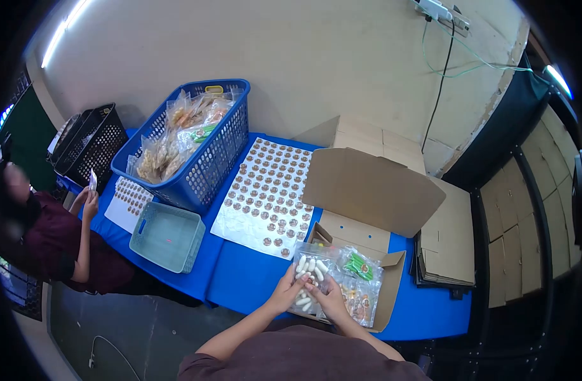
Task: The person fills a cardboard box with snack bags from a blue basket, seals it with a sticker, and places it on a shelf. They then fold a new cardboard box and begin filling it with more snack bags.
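A clear bag of white oblong pieces (311,267) is held over the left part of an open cardboard box (390,289). My left hand (287,289) grips the bag's left side, and my right hand (329,298) has its right side, with the fingers of both close together at a round sticker. Inside the box, to the right of my hands, lie a bag with green pieces (357,265) and a bag with orange-brown pieces (359,305).
A sticker sheet (265,190) lies left of the box. Beyond are a blue basket (205,168) of filled bags, a pale green tray (167,238) and black crates (91,143). A co-worker (81,254) stands left. Flat cardboard (449,235) is stacked right.
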`<state>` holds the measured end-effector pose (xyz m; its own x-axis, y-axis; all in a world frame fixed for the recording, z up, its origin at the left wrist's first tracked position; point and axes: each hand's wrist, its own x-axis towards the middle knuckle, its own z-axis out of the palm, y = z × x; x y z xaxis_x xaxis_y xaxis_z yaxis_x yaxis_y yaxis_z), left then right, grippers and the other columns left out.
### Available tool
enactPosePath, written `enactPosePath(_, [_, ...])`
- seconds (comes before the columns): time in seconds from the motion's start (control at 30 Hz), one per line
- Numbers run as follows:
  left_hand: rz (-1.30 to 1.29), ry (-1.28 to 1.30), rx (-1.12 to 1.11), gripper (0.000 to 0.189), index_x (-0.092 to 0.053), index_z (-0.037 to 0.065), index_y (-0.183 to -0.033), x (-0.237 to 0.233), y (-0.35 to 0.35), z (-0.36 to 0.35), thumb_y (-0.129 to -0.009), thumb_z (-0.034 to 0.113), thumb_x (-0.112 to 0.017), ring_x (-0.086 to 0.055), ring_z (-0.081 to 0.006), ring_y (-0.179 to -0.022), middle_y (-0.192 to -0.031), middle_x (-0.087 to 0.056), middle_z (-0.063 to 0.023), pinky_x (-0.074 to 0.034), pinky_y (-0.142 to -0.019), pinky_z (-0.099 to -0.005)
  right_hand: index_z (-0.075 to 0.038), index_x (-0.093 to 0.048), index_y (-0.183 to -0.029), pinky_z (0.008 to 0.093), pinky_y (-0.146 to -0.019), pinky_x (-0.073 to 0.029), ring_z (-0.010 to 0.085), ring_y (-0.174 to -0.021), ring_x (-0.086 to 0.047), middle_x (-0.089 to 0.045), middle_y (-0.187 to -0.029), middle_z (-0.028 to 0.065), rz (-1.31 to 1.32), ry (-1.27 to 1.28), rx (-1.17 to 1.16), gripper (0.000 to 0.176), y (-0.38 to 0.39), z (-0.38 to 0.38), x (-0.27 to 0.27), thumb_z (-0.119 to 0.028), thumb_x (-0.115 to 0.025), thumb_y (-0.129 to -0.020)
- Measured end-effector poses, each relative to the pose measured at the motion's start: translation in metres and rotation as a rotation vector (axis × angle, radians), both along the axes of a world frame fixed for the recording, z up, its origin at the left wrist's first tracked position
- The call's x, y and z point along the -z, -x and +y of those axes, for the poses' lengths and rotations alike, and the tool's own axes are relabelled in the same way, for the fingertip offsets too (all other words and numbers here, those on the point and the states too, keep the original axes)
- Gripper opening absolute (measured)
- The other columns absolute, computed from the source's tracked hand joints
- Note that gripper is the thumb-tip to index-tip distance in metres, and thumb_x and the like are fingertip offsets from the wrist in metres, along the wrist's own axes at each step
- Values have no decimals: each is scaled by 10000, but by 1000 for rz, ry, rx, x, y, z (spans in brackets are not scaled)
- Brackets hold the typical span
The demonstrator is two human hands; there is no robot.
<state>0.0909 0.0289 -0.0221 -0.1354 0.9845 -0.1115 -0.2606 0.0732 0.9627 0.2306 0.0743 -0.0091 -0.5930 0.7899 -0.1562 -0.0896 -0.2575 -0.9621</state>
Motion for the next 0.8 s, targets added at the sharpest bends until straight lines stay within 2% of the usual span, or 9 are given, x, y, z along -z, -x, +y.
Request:
enactPosePath(0.17, [9, -68, -85, 502, -283, 2, -1388, 8, -10, 0, -978, 201, -492, -471, -149, -1155, -1256, -492, -116, -401, -952, -287, 24, -435, -1298, 242, -840, -461, 101, -981, -566, -592, -1123, 71, 91, 177, 102, 407, -5, 0, 8, -185, -531, -962])
enactPosePath(0.4, [-32, -101, 73, 713, -145, 19, -1443, -3, -14, -4, -883, 25, -586, -431, -171, -1224, -1338, -402, -136, -377, -1007, -310, 15, -500, -1226, 241, -835, -464, 113, -1012, -560, -568, -1168, 87, 138, 260, 245, 332, -10, 8, 16, -160, -551, -949])
enactPosePath(0.53, [63, -120, 192, 769, -173, 45, -1427, -19, -21, -5, -818, 6, -641, -442, -191, -1205, -1312, -390, -125, -378, -1009, -350, 0, -536, -1189, 252, -895, -440, 116, -1019, -556, -580, -1133, 60, 44, -196, 383, 313, -21, 22, -13, -125, -596, -909])
enactPosePath(0.6, [160, -191, 102, 644, -306, 38, -1347, -12, -16, 4, -816, 50, -670, -457, -196, -1198, -1272, -396, -105, -398, -998, -317, -10, -600, -1033, 295, -918, -432, 158, -1113, -514, -522, -1244, 104, 97, -223, 297, 217, -27, 24, -16, -77, -668, -838])
enactPosePath(0.63, [-37, -280, -54, 373, -510, 35, -1125, -16, -20, 9, -805, 76, -697, -528, -164, -1076, -1106, -499, -75, -436, -922, -294, -19, -596, -973, 307, -923, -425, 152, -1077, -532, -557, -1192, 86, 94, -92, 169, 187, -30, 20, -20, -84, -683, -820])
enactPosePath(0.67, [-39, -297, -58, 373, -510, 35, -1125, -20, -14, 11, -805, 76, -697, -528, -164, -1076, -1106, -499, -75, -436, -922, -294, -16, -585, -961, 309, -893, -439, 149, -1012, -558, -604, -1096, 83, -57, -372, 45, 198, -34, 22, -15, -86, -691, -809])
enactPosePath(0.73, [323, -232, 96, 114, -594, 43, -872, -30, 2, 12, -807, 24, -685, -558, -114, -891, -936, -598, -47, -436, -782, -272, -6, -596, -960, 311, -864, -451, 150, -947, -578, -631, -1011, 81, -136, -409, 74, 193, -35, 12, -29, -75, -686, -803])
enactPosePath(0.77, [254, -167, 6, 128, -608, 10, -745, -40, -2, 12, -787, 66, -715, -561, -103, -799, -779, -586, -17, -432, -744, -260, 8, -625, -947, 306, -842, -455, 165, -917, -590, -640, -966, 94, -150, -487, 100, 137, -35, 9, -41, -66, -648, -834])
enactPosePath(0.8, [255, -176, 14, 128, -608, 10, -745, -45, -1, 11, -787, 66, -715, -561, -103, -799, -779, -586, -17, -432, -744, -260, 8, -625, -947, 306, -842, -455, 165, -917, -590, -640, -966, 94, -150, -494, 110, 137, -37, 9, -43, -66, -648, -834])
